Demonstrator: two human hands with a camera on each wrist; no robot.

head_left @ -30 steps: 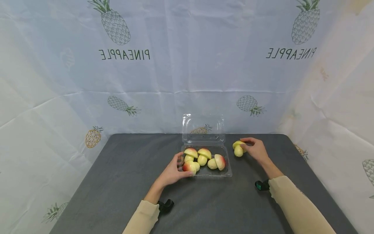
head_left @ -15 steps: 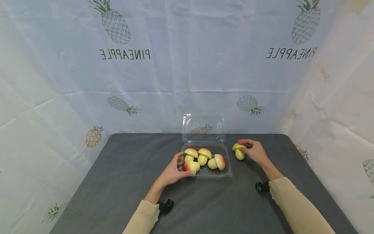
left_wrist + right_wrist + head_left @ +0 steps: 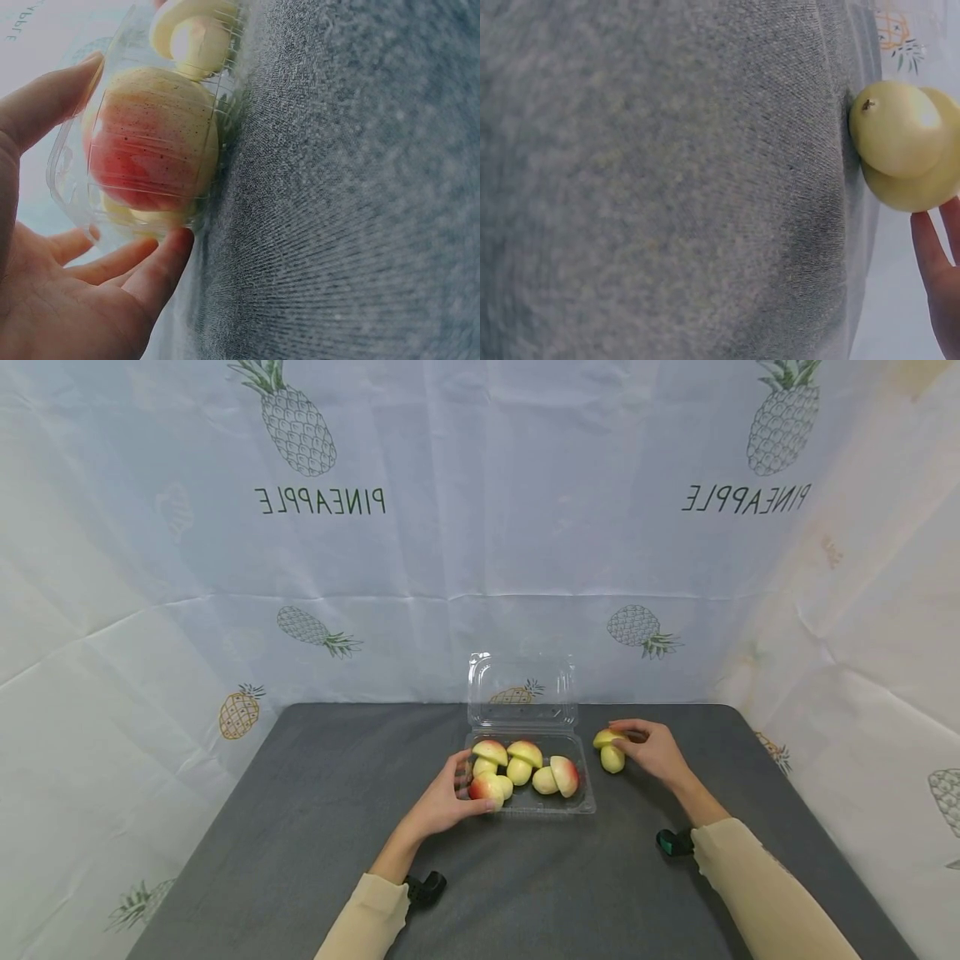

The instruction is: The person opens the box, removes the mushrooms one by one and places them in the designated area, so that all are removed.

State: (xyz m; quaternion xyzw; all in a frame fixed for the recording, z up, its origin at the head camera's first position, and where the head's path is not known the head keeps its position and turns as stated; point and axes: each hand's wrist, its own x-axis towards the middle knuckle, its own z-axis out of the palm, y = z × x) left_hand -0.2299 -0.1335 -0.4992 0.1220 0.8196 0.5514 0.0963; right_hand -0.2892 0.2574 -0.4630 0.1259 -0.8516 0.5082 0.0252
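Observation:
My left hand (image 3: 442, 797) holds the near left corner of a clear plastic clamshell container (image 3: 585, 806), thumb over the near rim and fingers along the left side. Inside lie several yellow mushrooms with red-blushed caps, among them one at the right end (image 3: 566, 775). The left wrist view shows a red-and-yellow mushroom cap (image 3: 150, 142) through the wall, with my thumb (image 3: 56, 97) at the rim. To the container's right, my right hand (image 3: 656, 749) pinches another yellow mushroom (image 3: 612, 760) by its cap. Its rounded stem (image 3: 896, 131) faces the right wrist camera, close to the table.
The container's transparent lid (image 3: 521, 693) stands raised at the back, against the hanging cloth printed with pineapples (image 3: 525, 560). Dark grey cloth-like surface covers the table (image 3: 360, 760). Black straps with small devices sit at both wrists, such as the left wrist device (image 3: 426, 889).
My right hand and its mushroom have shifted slightly toward me, and the fingers sit a little differently on the cap. Left hand and container stay in place.

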